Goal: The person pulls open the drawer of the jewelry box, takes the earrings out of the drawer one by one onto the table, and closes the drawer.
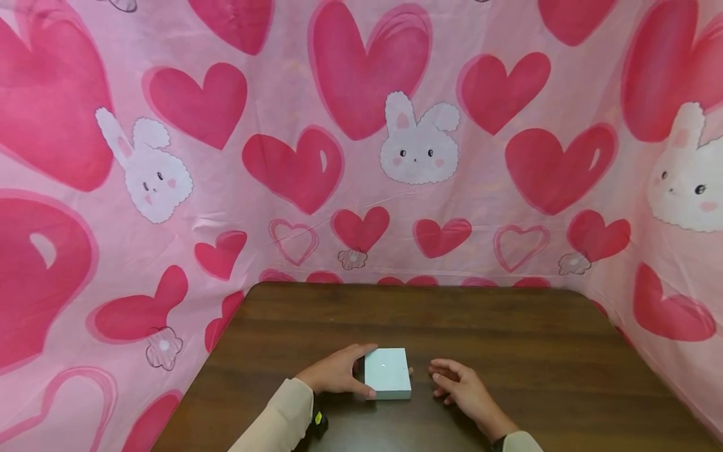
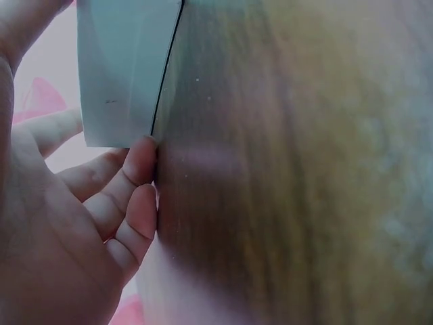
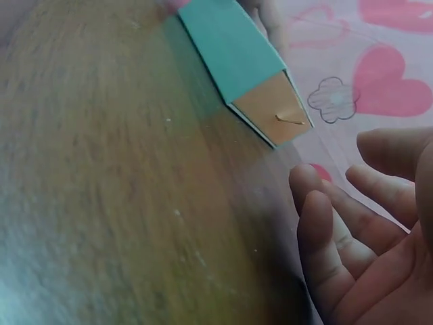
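A small pale box (image 1: 386, 373) lies flat on the wooden table, in front of the person. The left hand (image 1: 337, 371) holds it from the left, thumb at its near edge and index finger at its far edge. In the left wrist view the other left fingers (image 2: 141, 210) rest low against the tabletop, beside the box's plain end. The right wrist view shows the opposite end, a tan panel (image 3: 267, 112) with a small tab (image 3: 289, 120) sticking out. To the right of the box, apart from it, the right hand (image 1: 460, 386) hovers with loosely bent fingers and nothing in them.
The dark brown wooden table (image 1: 508, 333) has rounded far corners. Pink cloth (image 1: 395, 201) printed with hearts and rabbit faces hangs behind it and along both sides. A dark band with a yellow-green mark (image 1: 319, 419) is on the left wrist.
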The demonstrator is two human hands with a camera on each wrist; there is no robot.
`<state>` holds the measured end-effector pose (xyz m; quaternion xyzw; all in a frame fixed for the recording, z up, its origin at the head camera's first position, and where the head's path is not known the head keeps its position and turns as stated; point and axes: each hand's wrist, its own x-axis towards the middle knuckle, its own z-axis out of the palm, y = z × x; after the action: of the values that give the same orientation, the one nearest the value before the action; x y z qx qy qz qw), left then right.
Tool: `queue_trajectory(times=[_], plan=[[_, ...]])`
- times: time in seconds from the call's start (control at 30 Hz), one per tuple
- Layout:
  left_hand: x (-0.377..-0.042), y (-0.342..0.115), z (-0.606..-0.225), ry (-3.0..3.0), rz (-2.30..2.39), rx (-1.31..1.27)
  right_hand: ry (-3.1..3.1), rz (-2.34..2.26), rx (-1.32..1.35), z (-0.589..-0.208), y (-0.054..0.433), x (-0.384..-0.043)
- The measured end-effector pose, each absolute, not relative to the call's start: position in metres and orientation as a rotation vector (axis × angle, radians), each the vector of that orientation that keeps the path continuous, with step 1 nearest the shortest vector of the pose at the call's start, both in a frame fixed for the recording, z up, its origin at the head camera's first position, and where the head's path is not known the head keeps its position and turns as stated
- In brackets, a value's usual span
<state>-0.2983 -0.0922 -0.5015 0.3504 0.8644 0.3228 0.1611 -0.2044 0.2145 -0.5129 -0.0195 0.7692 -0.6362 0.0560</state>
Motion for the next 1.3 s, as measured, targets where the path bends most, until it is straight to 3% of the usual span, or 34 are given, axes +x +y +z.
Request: queue_trajectory(times=[1.3], plan=[[-0.297,-0.099,-0.521,2.489,1.075,0.913,2.349,-1.864,-0.149,-0.52,0.187,-0.228]])
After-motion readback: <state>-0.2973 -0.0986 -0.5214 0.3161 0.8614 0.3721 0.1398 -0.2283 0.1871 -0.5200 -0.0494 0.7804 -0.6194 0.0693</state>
